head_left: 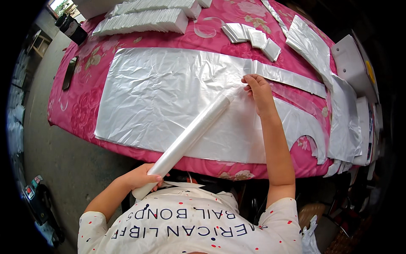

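Observation:
A thick stack of clear plastic bag sheets (160, 93) lies flat on a table with a pink flowered cloth (84, 110). My left hand (143, 177) grips the near end of a long rolled tube of plastic (190, 135), which slants up and right across the stack. My right hand (256, 91) rests on the stack's right part, fingers bent on the plastic near the tube's far tip. A narrow folded strip (292, 78) runs right from that hand.
Rows of folded bag bundles (144, 21) lie at the table's far side, with small folded packets (253, 38) beside them. Loose cut bags (311, 44) pile at the right edge. A dark phone (69, 73) lies at the left. Grey floor (50, 161) lies below.

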Motion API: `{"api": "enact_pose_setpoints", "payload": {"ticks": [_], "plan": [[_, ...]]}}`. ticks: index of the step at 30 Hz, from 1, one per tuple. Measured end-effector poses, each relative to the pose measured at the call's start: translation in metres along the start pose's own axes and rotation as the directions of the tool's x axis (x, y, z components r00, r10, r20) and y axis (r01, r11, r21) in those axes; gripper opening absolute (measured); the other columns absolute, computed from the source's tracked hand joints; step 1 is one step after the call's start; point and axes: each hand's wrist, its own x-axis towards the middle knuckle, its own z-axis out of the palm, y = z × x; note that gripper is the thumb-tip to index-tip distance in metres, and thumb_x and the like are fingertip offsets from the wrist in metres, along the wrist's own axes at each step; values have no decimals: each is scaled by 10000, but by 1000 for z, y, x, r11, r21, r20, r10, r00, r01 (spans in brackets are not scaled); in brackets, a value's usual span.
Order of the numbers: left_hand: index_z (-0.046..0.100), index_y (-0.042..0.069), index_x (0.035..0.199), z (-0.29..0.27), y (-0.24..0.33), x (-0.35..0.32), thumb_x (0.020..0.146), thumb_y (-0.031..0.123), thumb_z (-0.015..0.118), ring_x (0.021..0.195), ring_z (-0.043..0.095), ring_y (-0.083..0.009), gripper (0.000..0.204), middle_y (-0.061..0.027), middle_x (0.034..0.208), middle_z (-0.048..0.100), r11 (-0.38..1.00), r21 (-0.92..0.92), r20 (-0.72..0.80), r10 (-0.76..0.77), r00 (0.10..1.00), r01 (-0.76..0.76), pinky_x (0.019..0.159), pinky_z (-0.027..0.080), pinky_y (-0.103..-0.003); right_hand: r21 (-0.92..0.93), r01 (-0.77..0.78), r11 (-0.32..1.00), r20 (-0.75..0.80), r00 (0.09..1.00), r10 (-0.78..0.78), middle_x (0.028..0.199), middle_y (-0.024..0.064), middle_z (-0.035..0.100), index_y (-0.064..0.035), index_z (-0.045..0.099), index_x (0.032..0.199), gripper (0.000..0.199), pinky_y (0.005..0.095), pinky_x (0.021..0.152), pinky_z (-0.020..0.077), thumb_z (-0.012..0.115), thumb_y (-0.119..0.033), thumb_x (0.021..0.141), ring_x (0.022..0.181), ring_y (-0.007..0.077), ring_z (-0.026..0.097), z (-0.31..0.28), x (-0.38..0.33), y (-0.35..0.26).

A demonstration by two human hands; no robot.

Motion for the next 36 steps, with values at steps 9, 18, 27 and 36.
{"api": "enact_pose_setpoints", "payload": {"ticks": [9,18,27,36], "plan": [[528,5,1097,-2,-2,-5,754,296,708,604,555,-109,485,-51,737,556,1000,-7,-14,-6,1000,5,567,472,-244,-236,-216,948,465,831,305,691,-21,560,-42,622,901,196,198,531,381,622,-231,847,588,47,495,6,-8,-11],[513,7,1127,-5,0,-9,722,339,733,629,564,-105,568,-57,774,579,999,-21,9,-26,1000,26,603,483,-240,-212,-60,975,281,952,120,648,-22,546,-6,630,838,154,200,525,396,649,-158,827,562,61,476,-3,2,-5],[542,22,1106,-71,-32,-49,745,200,726,894,577,-134,443,-51,966,616,959,271,212,-146,966,85,825,456,-282,-468,79,880,-230,951,-207,670,-5,583,12,648,859,185,212,509,420,607,-168,857,575,55,504,-151,69,12],[594,34,1009,-30,95,-16,680,276,759,846,621,-257,440,-116,908,646,448,871,200,52,978,-202,736,467,-328,-343,184,921,23,982,-187,697,-14,574,21,635,878,175,198,518,397,604,-151,859,591,42,483,-76,59,2]]}}
